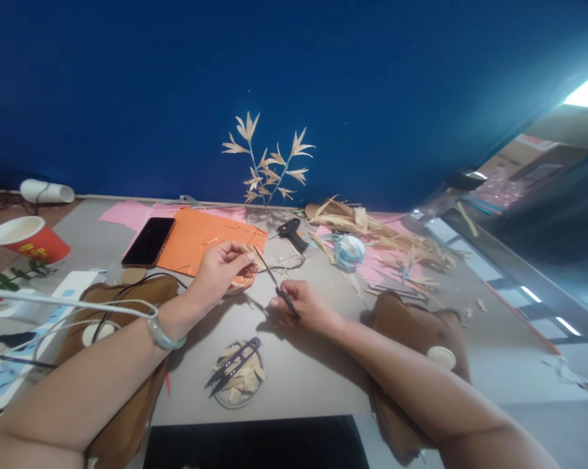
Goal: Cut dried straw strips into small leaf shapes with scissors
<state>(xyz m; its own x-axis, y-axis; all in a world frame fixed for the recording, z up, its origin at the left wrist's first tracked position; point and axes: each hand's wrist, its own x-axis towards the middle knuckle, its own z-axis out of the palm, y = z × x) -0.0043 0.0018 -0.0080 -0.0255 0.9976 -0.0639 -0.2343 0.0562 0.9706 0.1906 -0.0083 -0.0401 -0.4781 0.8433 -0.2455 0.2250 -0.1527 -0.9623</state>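
My left hand (pixel 220 268) is closed in a pinch over the orange sheet (pixel 189 238), with a small piece of pale dried husk (pixel 249 248) at its fingertips. My right hand (pixel 303 304) grips black-handled scissors (pixel 275 281). Their blades point up and left, reaching the husk beside my left fingertips; whether they touch it I cannot tell. Nearer me, a small round dish (pixel 238 402) holds cut husk pieces (pixel 247 381), with purple thread snips (pixel 232 365) lying across them. Behind my hands stands a branch (pixel 253 158) with pale husk leaves on blue-grey stems.
A black glue gun (pixel 292 233), a roll of pale blue tape (pixel 350 252) and heaped dried husks (pixel 372 228) lie toward the back. At left are a phone (pixel 148 241), a red paper cup (pixel 34 240) and a power strip (pixel 54 326) with cables. Brown cushions (pixel 415 345) lie under my forearms.
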